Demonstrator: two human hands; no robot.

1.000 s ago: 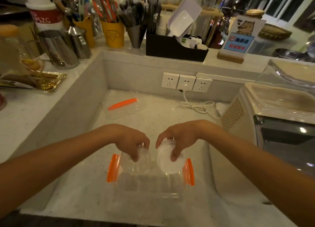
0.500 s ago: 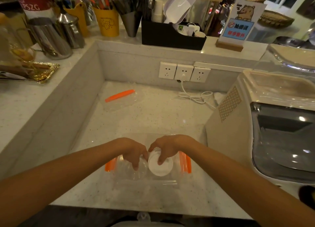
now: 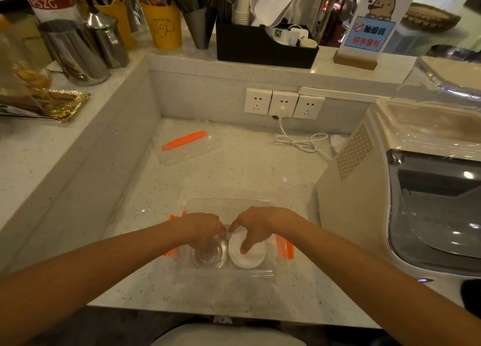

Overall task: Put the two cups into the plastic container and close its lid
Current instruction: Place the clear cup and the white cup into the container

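A clear plastic container [image 3: 229, 205] with orange side clips stands on the speckled counter in front of me. Inside it sit a clear glass cup [image 3: 208, 254] on the left and a white cup [image 3: 248, 254] on the right, side by side. My left hand [image 3: 201, 227] grips the rim of the clear cup from above. Fingers of my right hand [image 3: 253, 228] are closed over the white cup's rim, with one finger reaching inside it. The container's clear lid [image 3: 191, 149], which has an orange clip, lies apart on the counter at the back left.
A large white appliance [image 3: 406, 184] with a dark window stands close on the right. A white cable [image 3: 302, 141] runs from wall sockets [image 3: 283, 103] at the back. Raised ledges on the left and back carry steel jugs [image 3: 75, 51], yellow utensil cups, a black organiser and a sign.
Both hands have lowered the two cups down into the container. The view has tilted down and pulled back, so the container appears lower in the frame.
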